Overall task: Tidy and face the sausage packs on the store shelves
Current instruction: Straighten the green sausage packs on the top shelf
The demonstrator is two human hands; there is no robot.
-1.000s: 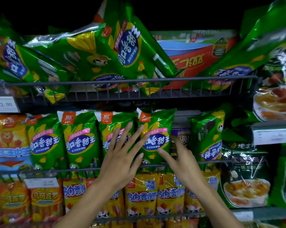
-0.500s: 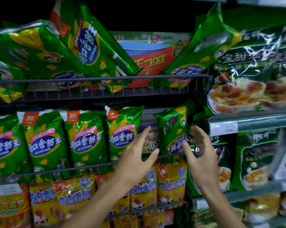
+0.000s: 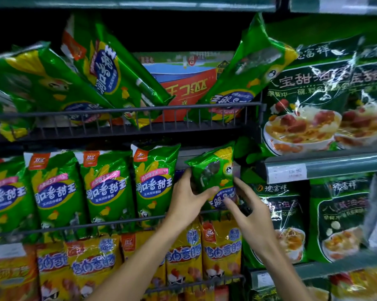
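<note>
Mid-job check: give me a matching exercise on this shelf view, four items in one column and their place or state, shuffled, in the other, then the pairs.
Items:
1. upside-down green pack
2. upright green packs
3. yellow packs
4. red box

Places or states:
A. bottom rack, below the hands
B. top rack, behind leaning green packs
C. held by the left hand and the right hand
D. faced in a row on the middle rack, left of the hands

Pairs: 1-C, 2-D, 3-A, 4-B

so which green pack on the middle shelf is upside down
The rightmost green pack, held by both hands: its blue label sits at the bottom, inverted. The other packs stand upright with orange tabs on top.
</note>
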